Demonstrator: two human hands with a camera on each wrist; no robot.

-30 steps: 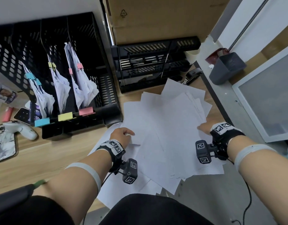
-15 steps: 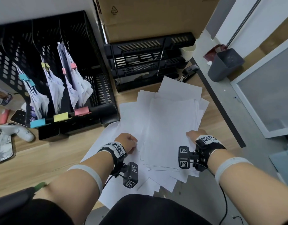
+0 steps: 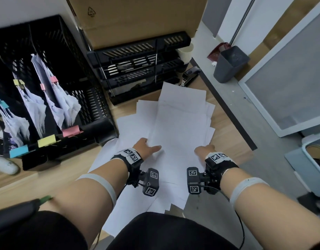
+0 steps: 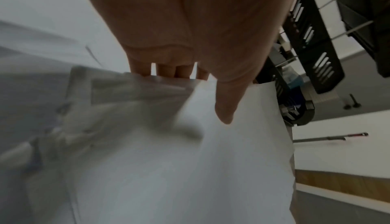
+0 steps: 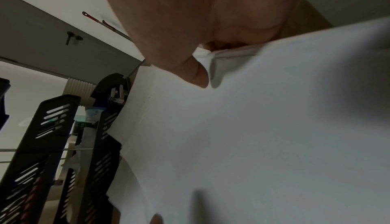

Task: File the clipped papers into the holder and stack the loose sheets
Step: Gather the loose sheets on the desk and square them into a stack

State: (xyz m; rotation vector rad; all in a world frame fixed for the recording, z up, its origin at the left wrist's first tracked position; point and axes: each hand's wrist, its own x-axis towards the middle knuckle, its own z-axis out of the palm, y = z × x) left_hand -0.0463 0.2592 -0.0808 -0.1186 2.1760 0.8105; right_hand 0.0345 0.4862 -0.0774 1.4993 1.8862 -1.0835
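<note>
A pile of loose white sheets (image 3: 181,123) lies spread on the wooden table in front of me. My left hand (image 3: 146,147) holds the top bundle at its left edge, thumb on top. In the left wrist view the fingers (image 4: 173,72) go under the paper (image 4: 190,169). My right hand (image 3: 203,150) pinches the bundle's right edge, thumb (image 5: 196,77) over the sheets (image 5: 263,127) and fingers beneath. The black file holder (image 3: 94,109) at the left holds clipped papers (image 3: 65,103) with blue, yellow and pink clips.
A black stacked letter tray (image 3: 137,65) and a cardboard box (image 3: 137,20) stand behind the sheets. A stapler (image 3: 190,76) and a cup (image 3: 186,51) sit by the table's right edge, with a grey bin (image 3: 229,64) on the floor beyond. A white controller (image 3: 5,166) lies far left.
Both hands have moved toward each other, drawing the spread sheets into a narrower bundle. The left thumb now lies on top of the bundle.
</note>
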